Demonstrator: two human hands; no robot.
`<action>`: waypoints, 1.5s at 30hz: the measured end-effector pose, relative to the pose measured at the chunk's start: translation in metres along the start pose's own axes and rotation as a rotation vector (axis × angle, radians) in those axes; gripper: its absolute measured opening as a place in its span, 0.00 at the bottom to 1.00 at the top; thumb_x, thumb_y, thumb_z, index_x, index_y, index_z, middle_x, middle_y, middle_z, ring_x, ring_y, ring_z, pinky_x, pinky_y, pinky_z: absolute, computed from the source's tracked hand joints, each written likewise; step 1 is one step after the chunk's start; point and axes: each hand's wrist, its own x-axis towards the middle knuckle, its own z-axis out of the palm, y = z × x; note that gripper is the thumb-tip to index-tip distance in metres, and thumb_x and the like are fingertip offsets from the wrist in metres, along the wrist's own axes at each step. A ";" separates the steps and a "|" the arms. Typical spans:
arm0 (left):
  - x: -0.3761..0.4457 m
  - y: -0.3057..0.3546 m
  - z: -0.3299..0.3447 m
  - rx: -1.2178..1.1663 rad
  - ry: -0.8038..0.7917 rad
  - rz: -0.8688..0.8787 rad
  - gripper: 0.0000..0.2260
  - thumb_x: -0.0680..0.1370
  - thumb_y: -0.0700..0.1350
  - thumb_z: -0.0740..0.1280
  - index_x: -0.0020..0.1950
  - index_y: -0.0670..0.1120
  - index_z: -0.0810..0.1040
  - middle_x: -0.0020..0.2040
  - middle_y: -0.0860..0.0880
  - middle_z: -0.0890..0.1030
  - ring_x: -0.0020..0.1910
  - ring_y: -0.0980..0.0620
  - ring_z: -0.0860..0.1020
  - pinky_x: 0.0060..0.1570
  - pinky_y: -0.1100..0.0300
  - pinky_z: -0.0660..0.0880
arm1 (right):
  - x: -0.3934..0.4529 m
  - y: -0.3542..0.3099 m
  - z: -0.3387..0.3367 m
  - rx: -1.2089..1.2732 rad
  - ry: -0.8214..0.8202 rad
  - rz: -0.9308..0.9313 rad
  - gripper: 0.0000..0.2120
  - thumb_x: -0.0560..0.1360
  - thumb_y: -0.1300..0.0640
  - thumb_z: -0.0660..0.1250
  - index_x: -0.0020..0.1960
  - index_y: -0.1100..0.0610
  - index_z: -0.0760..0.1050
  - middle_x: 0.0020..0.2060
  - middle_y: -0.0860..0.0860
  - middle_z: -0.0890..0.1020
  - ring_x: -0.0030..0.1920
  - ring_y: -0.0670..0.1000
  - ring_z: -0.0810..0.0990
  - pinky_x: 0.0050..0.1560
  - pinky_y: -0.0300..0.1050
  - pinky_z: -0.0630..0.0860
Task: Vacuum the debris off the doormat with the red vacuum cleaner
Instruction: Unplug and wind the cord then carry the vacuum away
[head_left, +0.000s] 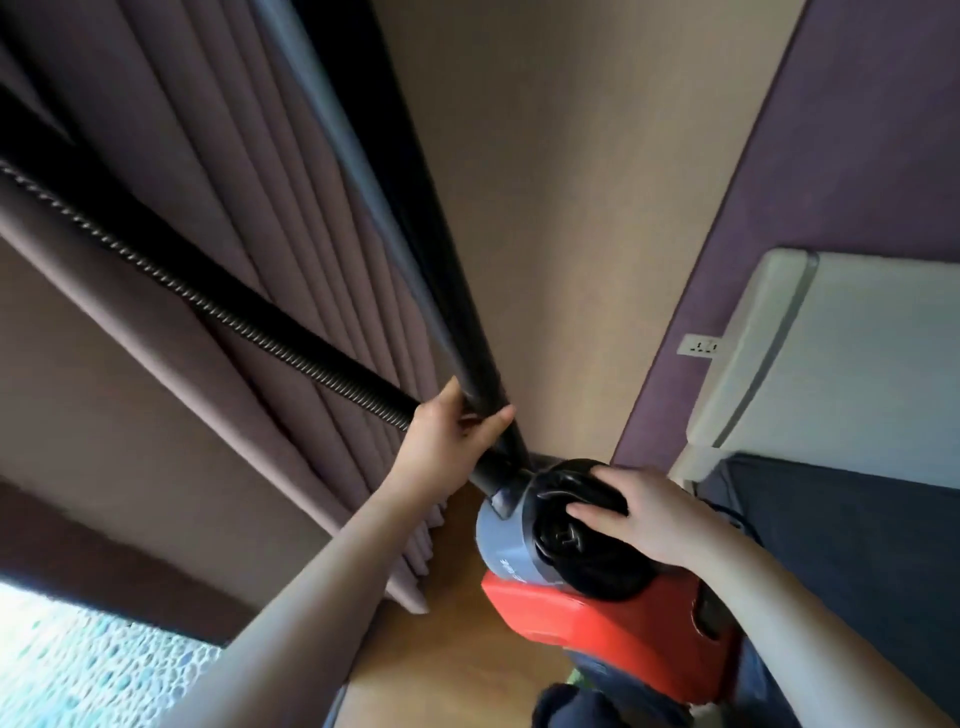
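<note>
My left hand (457, 436) grips the black wand (415, 249) to steady it while my right hand (649, 512) lies open-fingered on the red vacuum cleaner (613, 618), probably bracing it.

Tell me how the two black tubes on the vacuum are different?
The hose is ribbed and bendy-looking; the wand is smooth and straight. The hose slants off left; the wand rises steeply. The left hand grips where they meet. Both are black and lead toward the red vacuum cleaner.
</note>
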 end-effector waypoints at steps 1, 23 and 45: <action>-0.012 -0.004 -0.006 0.005 0.013 -0.010 0.10 0.76 0.46 0.74 0.53 0.43 0.78 0.42 0.57 0.83 0.42 0.69 0.81 0.43 0.75 0.74 | -0.006 -0.006 0.007 -0.007 -0.017 -0.005 0.36 0.66 0.20 0.54 0.54 0.48 0.77 0.47 0.42 0.84 0.49 0.43 0.82 0.52 0.47 0.78; -0.249 0.014 -0.010 0.179 0.496 -0.437 0.10 0.75 0.47 0.74 0.52 0.45 0.79 0.44 0.58 0.83 0.40 0.66 0.82 0.44 0.67 0.78 | -0.072 -0.040 0.067 -0.011 -0.451 -0.433 0.29 0.66 0.25 0.61 0.49 0.48 0.78 0.40 0.44 0.83 0.44 0.43 0.81 0.45 0.46 0.77; -0.664 0.078 -0.012 0.258 1.331 -0.840 0.15 0.73 0.50 0.75 0.55 0.46 0.79 0.46 0.49 0.84 0.45 0.53 0.84 0.48 0.51 0.82 | -0.303 -0.245 0.232 -0.265 -0.944 -1.247 0.17 0.63 0.26 0.60 0.41 0.37 0.72 0.38 0.43 0.82 0.41 0.45 0.79 0.51 0.48 0.77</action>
